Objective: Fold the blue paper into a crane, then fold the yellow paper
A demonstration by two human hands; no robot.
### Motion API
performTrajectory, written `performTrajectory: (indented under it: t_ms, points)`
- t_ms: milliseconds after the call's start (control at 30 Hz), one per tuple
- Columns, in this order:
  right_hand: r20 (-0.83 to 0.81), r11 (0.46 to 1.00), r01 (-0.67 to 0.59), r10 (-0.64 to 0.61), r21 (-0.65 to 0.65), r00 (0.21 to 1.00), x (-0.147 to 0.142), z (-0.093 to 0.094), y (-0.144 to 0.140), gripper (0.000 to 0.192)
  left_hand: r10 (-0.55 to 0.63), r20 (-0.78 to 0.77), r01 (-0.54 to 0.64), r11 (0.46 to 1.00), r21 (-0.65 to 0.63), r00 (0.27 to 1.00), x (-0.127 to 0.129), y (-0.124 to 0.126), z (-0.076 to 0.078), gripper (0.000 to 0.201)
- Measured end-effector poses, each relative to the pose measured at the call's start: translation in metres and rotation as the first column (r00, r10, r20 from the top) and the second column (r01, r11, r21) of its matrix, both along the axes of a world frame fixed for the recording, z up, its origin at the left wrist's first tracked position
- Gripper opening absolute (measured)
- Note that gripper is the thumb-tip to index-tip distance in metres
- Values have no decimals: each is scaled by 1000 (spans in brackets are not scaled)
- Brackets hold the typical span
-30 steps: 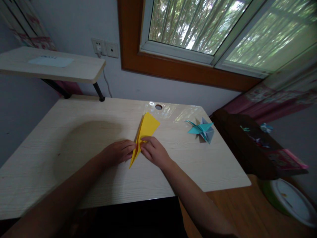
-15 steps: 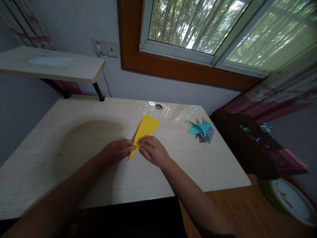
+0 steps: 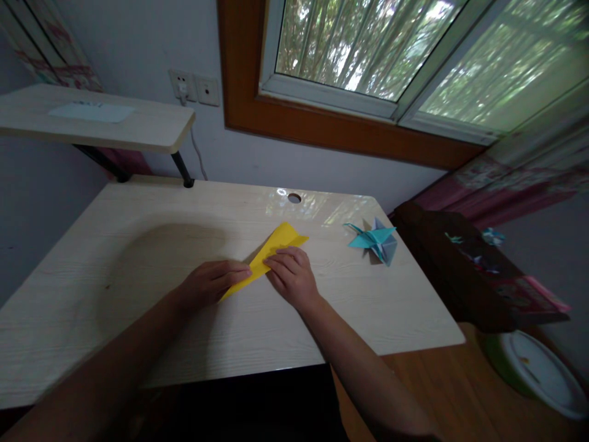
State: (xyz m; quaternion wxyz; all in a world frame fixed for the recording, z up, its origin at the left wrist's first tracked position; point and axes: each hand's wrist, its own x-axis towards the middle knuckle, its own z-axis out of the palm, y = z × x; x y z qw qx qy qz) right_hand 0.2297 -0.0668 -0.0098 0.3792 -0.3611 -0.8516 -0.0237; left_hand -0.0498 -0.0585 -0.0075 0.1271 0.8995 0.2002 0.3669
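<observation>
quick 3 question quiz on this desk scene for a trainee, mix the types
1. True or false: both hands press on the yellow paper.
2. Which lies right of the yellow paper on the desk? A) scissors B) blue origami C) a cup
3. Fill in: the round hole is at the desk's ____ edge, by the wall.

Key
1. True: the left hand rests on the paper's near end, the right hand on its middle.
2. B
3. far
</observation>
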Motion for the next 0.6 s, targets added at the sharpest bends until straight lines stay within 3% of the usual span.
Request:
performTrajectory:
  t_ms: [133,267,400,467,600]
  points:
    - [30,998,-14,13,53,999,-1,1,-4,35,0,-11,-1,997,-73,1000,-1,1,2,36]
    - [10,991,12,-14,134,1000,-2,2,-6,37,12,91,5,983,-186,996,-2,3,4,36]
    - [-59,991,95,-90,94,994,0,1,-5,37,186,224,-108,941,-320,957,-1,7,6,20]
    - [-104,987,149,-143,53,984,2,0,-4,39,322,218,-202,875,-441,921,-1,10,7,16]
    - [-180,967,254,-251,-7,951,6,0,-1,41,588,214,-286,639,-714,780,-5,14,4,25]
